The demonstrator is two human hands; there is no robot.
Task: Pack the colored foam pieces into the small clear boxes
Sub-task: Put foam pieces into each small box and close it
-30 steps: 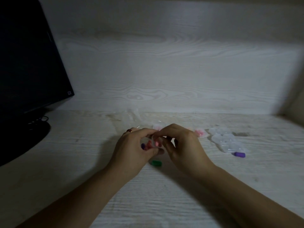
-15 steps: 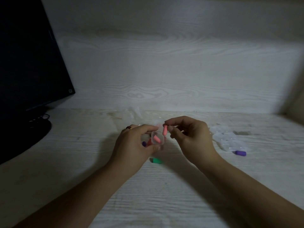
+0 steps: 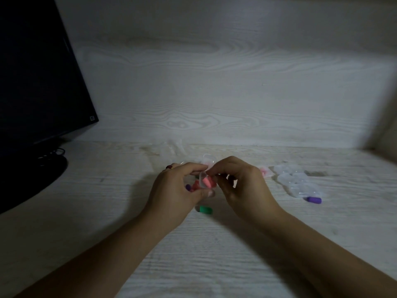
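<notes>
- Whereas half a second ago the right hand (image 3: 242,183) held a pink foam piece (image 3: 207,182) pinched just above the small clear box (image 3: 206,183), that piece now lies inside the box and the right fingers (image 3: 214,172) have come down to the box's upper rim.
- Judged from this, one more piece is packed, and the likely next step is to close the lid or fetch another piece.
- The left hand (image 3: 178,190) grips the box, thumb under it and fingers curled over its top; more pink and purple pieces show behind those fingers, though whether they are held or lying loose cannot be told.
- The right fingers are curled together and appear to pinch the box's edge or lid; the exact contact is too small to tell.
- The packed piece's long axis runs slantwise, upper left to lower right; which end is the tip cannot be made out.
- A green piece (image 3: 205,209) lies on the surface (image 3: 214,254) just below the hands, long axis roughly left to right.
- A purple piece (image 3: 314,199) lies well to the right, also lengthwise left to right, just beside a cluster of clear boxes (image 3: 296,181).
</notes>
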